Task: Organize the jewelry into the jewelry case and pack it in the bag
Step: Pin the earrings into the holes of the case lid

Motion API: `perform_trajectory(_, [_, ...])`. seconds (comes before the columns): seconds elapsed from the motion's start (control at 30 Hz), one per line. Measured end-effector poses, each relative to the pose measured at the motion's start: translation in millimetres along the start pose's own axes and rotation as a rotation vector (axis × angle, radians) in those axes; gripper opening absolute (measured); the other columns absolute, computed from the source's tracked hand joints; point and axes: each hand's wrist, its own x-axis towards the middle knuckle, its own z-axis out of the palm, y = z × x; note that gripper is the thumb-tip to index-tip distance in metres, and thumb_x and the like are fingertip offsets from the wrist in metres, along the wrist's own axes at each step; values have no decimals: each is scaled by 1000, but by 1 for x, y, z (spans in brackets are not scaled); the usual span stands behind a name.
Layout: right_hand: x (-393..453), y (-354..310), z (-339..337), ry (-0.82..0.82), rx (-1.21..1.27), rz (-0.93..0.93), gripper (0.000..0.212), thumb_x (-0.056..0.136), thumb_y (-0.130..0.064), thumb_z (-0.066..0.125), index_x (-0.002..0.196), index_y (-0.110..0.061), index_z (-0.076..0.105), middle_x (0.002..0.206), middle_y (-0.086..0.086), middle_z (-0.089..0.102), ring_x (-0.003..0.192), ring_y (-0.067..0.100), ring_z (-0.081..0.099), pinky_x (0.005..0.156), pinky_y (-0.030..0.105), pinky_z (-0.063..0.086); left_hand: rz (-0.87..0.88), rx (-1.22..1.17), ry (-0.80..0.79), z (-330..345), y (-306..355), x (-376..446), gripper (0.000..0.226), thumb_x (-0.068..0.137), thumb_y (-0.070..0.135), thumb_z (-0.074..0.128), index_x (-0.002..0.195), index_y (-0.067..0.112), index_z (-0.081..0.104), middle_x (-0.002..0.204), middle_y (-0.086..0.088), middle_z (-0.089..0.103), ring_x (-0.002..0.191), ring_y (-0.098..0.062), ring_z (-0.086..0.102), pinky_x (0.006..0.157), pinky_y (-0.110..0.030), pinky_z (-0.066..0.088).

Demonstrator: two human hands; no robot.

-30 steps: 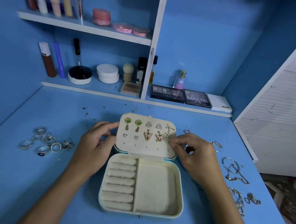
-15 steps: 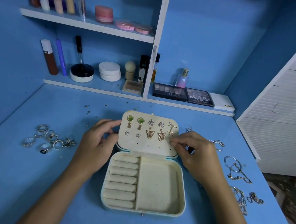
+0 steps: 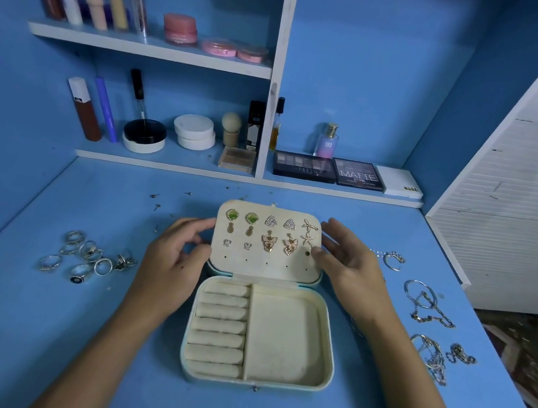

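Note:
The cream jewelry case [image 3: 290,343] lies open in the middle of the blue desk, its lid [image 3: 266,268] propped up behind the tray. Several earrings [image 3: 270,235] are pinned in rows on the lid, with two starfish ones [image 3: 308,233] at the right. My left hand [image 3: 174,260] holds the lid's left edge between curled fingers and thumb. My right hand [image 3: 351,266] hovers at the lid's right edge, fingers spread and relaxed, the thumb tip by the lid. The ring rolls [image 3: 219,327] and the right compartment hold nothing. No bag is in view.
Several silver rings [image 3: 89,257] lie left of the case. Chains and bracelets [image 3: 428,305] lie to its right, with another tangle [image 3: 435,359] nearer me and a small piece [image 3: 393,259] further back. Cosmetics fill the shelves [image 3: 151,49] behind. A white cabinet [image 3: 517,202] stands at the right.
My right hand has let go at the lid and opened its fingers, pulling slightly right and uncovering the lower starfish earring. The left hand stays on the lid's edge.

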Motion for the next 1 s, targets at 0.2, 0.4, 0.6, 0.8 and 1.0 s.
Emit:
perform_trajectory(0.2, [-1,0,1,-78,-43,2,38,94,-5,65,131,-15,62,116,-6,74,110,9,68,91,24,55,-25,-8,2,0,-1,-1,44,81,21,50,120,26,67,112,18,63,97,-3,58,73,-6,42])
perform_trajectory(0.4, [1,0,-1,-76,8,21,33,92,-3,68,122,-16,66,109,-6,76,105,9,70,88,20,55,-80,-29,15,-1,-2,1,41,78,27,48,113,37,68,99,11,65,79,-2,58,70,-9,42])
perform_trajectory(0.6, [6,-1,-4,-90,53,64,34,89,-3,72,121,-12,65,107,-3,76,102,10,71,90,26,57,-85,22,91,-5,0,24,23,89,26,56,104,38,69,108,17,69,94,-4,66,78,-28,47])
perform_trajectory(0.8, [7,1,-6,-108,85,78,36,86,-4,75,119,-14,66,108,-3,76,103,12,71,96,36,56,-26,273,72,-7,19,78,15,96,25,60,101,28,73,100,19,70,90,-2,63,71,-7,41])
perform_trajectory(1.0, [7,0,-8,-119,90,67,36,85,-4,76,117,-16,67,107,-5,76,103,10,71,97,36,56,-13,505,-111,6,10,130,13,91,17,68,102,16,76,96,4,73,95,-13,67,80,-20,46])
